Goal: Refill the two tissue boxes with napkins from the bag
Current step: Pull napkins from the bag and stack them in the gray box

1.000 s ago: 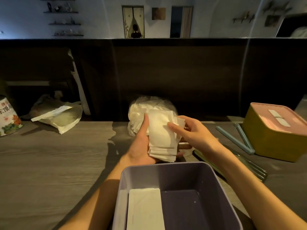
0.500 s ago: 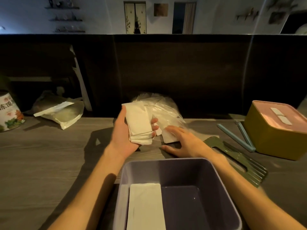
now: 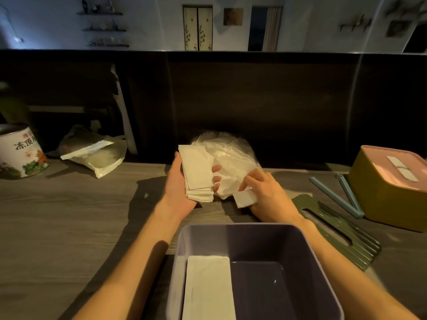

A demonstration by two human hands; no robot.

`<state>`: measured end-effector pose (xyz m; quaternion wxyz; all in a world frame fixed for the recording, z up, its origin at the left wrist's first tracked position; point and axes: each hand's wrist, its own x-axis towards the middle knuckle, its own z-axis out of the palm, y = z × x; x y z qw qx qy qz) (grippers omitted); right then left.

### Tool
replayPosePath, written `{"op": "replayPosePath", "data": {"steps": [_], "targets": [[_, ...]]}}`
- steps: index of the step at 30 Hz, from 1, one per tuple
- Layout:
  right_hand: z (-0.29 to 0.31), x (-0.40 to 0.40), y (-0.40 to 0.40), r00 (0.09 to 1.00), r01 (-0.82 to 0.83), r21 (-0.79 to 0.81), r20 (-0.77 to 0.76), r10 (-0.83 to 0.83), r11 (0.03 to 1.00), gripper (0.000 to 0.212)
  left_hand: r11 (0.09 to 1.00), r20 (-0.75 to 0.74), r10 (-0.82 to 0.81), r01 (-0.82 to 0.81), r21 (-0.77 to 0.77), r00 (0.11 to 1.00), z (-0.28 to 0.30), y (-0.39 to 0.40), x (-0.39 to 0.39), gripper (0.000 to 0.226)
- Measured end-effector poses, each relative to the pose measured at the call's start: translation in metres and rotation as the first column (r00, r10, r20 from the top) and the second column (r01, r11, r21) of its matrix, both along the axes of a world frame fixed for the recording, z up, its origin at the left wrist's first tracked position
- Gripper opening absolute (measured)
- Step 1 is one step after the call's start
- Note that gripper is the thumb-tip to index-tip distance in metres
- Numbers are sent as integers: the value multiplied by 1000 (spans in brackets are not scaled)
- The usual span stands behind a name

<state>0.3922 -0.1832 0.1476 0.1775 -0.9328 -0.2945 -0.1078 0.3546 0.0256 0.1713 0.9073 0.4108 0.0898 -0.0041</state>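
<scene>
White napkin stack (image 3: 197, 174) sits upright in the left hand's (image 3: 182, 188) grip, fingers curled round it; right hand (image 3: 265, 192) pinches a napkin (image 3: 245, 198) at the clear bag (image 3: 228, 155) on the bench (image 3: 69, 215). Purple tissue box (image 3: 307, 255) waits nearest, lid off, one pile (image 3: 209, 287) inside.

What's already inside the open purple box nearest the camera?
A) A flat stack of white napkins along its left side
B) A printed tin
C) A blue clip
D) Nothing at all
A: a flat stack of white napkins lies along the left side of the purple box, while the right part of the box floor is bare.
</scene>
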Motion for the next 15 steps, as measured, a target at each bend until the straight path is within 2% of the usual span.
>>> {"op": "replayPosePath", "data": {"steps": [2,6,10,12,15], "targets": [[1,0,1,999,-33,-14,21,33,999,37,1000,5,8,-8,2,1000,0,1,0,65],[6,-7,1,998,3,49,-61,0,999,38,1000,9,13,-13,-26,1000,1,5,0,67],[9,-7,-5,998,-29,126,52,23,992,38,1000,-10,25,-25,-2,1000,1,6,0,67],[9,-4,-8,998,-38,146,49,32,988,38,1000,-21,27,-26,14,999,1,6,1,65],[16,-6,-9,994,35,372,-107,6,927,33,997,-22,46,-45,65,999,3,2,0,66]]}}
